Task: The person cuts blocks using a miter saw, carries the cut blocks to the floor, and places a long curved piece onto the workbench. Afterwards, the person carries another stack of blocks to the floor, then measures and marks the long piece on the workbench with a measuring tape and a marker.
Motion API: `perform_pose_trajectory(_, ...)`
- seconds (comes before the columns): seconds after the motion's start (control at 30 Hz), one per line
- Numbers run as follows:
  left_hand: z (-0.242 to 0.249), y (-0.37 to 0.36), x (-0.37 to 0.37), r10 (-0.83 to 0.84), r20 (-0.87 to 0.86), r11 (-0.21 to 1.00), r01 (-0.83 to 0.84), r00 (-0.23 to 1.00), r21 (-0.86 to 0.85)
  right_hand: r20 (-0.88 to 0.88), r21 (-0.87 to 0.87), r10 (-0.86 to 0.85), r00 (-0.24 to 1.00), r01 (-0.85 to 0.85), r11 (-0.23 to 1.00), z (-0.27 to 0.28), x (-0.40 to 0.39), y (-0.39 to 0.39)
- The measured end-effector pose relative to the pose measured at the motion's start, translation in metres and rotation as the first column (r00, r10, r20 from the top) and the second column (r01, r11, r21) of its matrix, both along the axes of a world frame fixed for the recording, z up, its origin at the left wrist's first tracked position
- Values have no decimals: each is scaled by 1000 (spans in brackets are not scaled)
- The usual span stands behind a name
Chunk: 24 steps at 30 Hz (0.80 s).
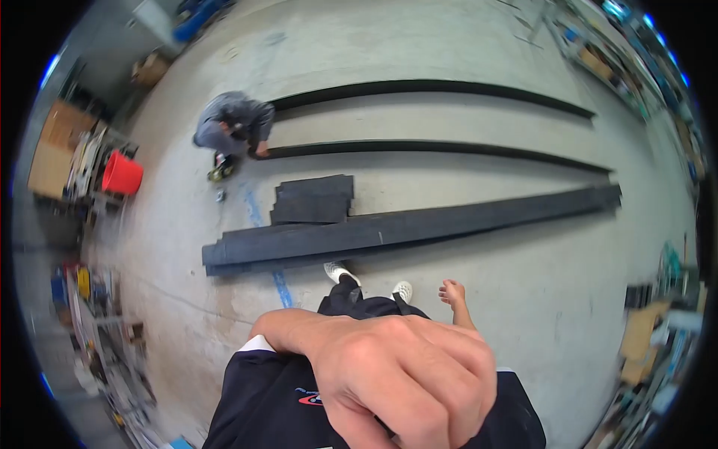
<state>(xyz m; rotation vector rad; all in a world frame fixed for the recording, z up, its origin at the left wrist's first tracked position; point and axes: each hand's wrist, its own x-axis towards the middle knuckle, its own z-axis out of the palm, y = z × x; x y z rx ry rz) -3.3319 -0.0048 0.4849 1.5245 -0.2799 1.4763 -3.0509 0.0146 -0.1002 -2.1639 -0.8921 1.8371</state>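
Note:
My left hand [407, 370] is raised close to the camera in front of my chest, its fingers curled closed; anything inside them is hidden. Lower down on the right, my right hand [452, 292] hangs beside my body with loosely spread fingers and nothing in them. On the floor beyond my shoes lies a stack of long black strips [419, 223]. Several shorter black pieces [313, 200] lie against its far side. Neither hand touches these.
Two long black beams [419, 146] [419, 87] lie farther off. A crouching person [233, 120] has a hand at the nearer beam's left end. A red bucket [123, 173] stands by shelving on the left. Loaded shelves [598, 63] line the right side.

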Motion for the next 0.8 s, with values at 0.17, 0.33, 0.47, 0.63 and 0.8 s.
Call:
perform_pose_trajectory(0.17,-20,6,52,-292,-99,957,291,951,-27,-7,-38,-112,994,111,993,-22,84,-70)
perform_pose_trajectory(0.33,-50,-29,94,-588,-34,802,578,808,-149,103,-51,-324,940,330,943,-50,137,-123)
perform_pose_trajectory(0.47,-42,-22,108,-694,-86,719,680,715,-145,111,-69,-275,955,284,956,-50,122,-120)
perform_pose_trajectory(0.63,-82,-17,111,-507,-520,857,465,688,-221,14,12,-139,990,138,990,-49,76,-70)
perform_pose_trajectory(0.8,-229,-21,101,1,-980,987,-157,-200,33,-68,122,-27,997,35,992,-43,37,-29)
